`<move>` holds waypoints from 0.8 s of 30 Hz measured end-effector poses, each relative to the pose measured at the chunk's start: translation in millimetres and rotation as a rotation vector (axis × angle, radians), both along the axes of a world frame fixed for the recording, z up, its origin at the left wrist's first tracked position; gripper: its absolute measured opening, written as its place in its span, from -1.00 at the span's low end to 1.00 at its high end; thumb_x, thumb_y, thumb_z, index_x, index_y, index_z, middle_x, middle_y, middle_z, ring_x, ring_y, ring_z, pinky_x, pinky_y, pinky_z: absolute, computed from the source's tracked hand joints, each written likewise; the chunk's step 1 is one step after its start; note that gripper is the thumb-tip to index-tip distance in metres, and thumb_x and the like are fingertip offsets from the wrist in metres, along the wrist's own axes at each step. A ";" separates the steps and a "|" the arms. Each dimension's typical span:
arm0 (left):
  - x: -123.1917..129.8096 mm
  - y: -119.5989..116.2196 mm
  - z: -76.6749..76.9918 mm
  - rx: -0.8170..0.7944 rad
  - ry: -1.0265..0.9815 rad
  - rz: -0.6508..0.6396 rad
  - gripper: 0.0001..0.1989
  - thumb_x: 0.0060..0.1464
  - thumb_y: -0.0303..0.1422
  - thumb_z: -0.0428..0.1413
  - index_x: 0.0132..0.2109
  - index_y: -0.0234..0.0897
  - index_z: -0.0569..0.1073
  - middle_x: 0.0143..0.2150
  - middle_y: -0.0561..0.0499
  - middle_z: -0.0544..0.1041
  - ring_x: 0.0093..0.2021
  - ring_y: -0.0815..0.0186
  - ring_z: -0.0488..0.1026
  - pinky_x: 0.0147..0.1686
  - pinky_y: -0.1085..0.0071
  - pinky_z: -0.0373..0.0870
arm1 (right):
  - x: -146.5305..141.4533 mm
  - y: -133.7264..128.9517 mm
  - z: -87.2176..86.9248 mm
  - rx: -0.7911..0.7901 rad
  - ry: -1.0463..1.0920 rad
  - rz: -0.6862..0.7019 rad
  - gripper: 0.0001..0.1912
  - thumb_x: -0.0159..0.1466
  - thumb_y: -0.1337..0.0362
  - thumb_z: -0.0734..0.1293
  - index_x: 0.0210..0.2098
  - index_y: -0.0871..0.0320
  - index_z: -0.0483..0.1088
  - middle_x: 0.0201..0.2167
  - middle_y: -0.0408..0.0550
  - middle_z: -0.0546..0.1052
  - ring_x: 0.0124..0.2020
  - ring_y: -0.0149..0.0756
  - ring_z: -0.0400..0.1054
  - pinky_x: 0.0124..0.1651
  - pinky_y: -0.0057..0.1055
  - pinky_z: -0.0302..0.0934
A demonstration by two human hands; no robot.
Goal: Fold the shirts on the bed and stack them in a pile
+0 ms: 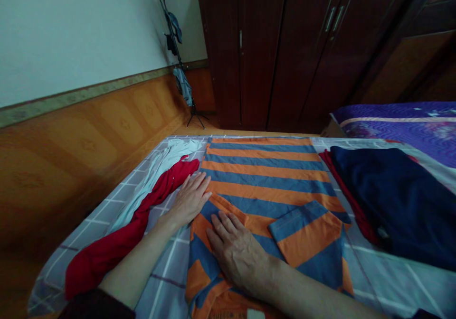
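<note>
1. On the far left, a pale garment (151, 174) is lying in a loose strip along the edge of the checked sheet (166, 271).
2. Just right of it, a red garment (138, 219) is stretching diagonally across the sheet, touching the pale one.
3. Beyond the sheet, a dark coat stand (180, 62) is standing near the wall, and a few items are hanging from it.
4. The left hand (190, 199) is lying palm down, its fingertips touching the left edge of the striped shirt (267, 182). Its fingers are extending open, clamping nothing.
5. The orange and blue-grey striped shirt is spreading over the middle of the sheet, its collar end pointing toward the person. Its right sleeve (306, 236) is lying folded inward across the front.
6. The right hand (237, 252) is pressing flat on the shirt, nearer the collar end and just beside the left hand. Its fingers are lying slightly apart, not closing on the cloth.
7. Behind the shirt, a dark wooden wardrobe (263, 62) is standing with its doors shut.
8. On the right, a navy garment (399, 200) is lying partly over a red cloth (356, 214).
9. Beyond that, a purple cover (402, 131) is showing.
</note>
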State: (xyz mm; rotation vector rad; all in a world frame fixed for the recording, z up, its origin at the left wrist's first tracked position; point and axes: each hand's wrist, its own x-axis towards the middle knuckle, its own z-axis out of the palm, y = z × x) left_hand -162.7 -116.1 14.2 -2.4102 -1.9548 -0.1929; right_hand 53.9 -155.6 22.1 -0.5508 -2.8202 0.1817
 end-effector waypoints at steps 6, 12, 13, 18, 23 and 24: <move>-2.6 32.4 4.4 -0.099 0.096 0.067 -0.38 0.26 -0.10 -0.20 0.31 -0.41 0.08 0.36 -0.23 0.04 0.36 0.12 -0.06 0.30 0.10 -0.20 | -1.2 -1.0 -16.0 0.054 0.071 -0.034 -0.57 0.33 0.24 0.14 0.11 0.32 0.27 0.18 0.26 0.28 0.20 0.03 0.15 0.21 -0.05 0.05; 2.5 90.1 5.4 -0.192 0.079 0.050 -0.35 0.23 -0.02 -0.21 0.34 -0.28 0.04 0.38 -0.16 -0.01 0.37 0.08 -0.10 0.27 0.09 -0.18 | 0.8 0.7 -13.4 0.026 0.120 -0.031 -0.56 0.36 0.18 0.09 0.09 0.33 0.28 0.16 0.27 0.30 0.19 0.01 0.15 0.19 -0.07 0.08; 5.5 100.4 4.8 -0.194 0.071 0.050 -0.35 0.23 -0.01 -0.21 0.34 -0.25 0.03 0.38 -0.16 -0.03 0.37 0.06 -0.11 0.26 0.06 -0.16 | 0.8 1.4 -12.6 0.025 0.124 -0.032 -0.56 0.36 0.18 0.09 0.09 0.32 0.29 0.16 0.26 0.31 0.19 0.01 0.17 0.18 -0.07 0.10; 34.7 143.1 4.7 -0.177 0.056 0.001 -0.35 0.24 0.00 -0.24 0.35 -0.22 -0.03 0.40 -0.16 -0.10 0.38 0.00 -0.22 0.24 -0.04 -0.19 | -4.5 10.1 -20.6 0.100 0.136 -0.015 -0.56 0.33 0.09 0.12 -0.05 0.30 0.39 0.07 0.19 0.41 0.09 0.01 0.29 0.08 -0.10 0.23; 77.1 171.8 4.7 -0.219 -0.006 -0.071 -0.36 0.24 0.01 -0.26 0.36 -0.15 -0.04 0.41 -0.13 -0.13 0.37 -0.08 -0.23 0.21 -0.17 -0.23 | -22.5 22.8 -58.8 0.259 0.227 0.000 -0.69 0.31 0.19 0.15 -0.15 0.20 0.45 -0.05 0.06 0.51 0.01 -0.09 0.35 -0.01 -0.17 0.29; 86.0 176.4 4.1 -0.211 -0.005 -0.076 -0.36 0.24 0.01 -0.26 0.36 -0.16 -0.05 0.40 -0.13 -0.12 0.37 -0.08 -0.23 0.21 -0.17 -0.23 | -28.3 25.1 -66.6 0.275 0.242 -0.010 -0.73 0.31 0.23 0.16 -0.17 0.16 0.46 -0.07 0.00 0.53 -0.02 -0.14 0.37 -0.01 -0.22 0.29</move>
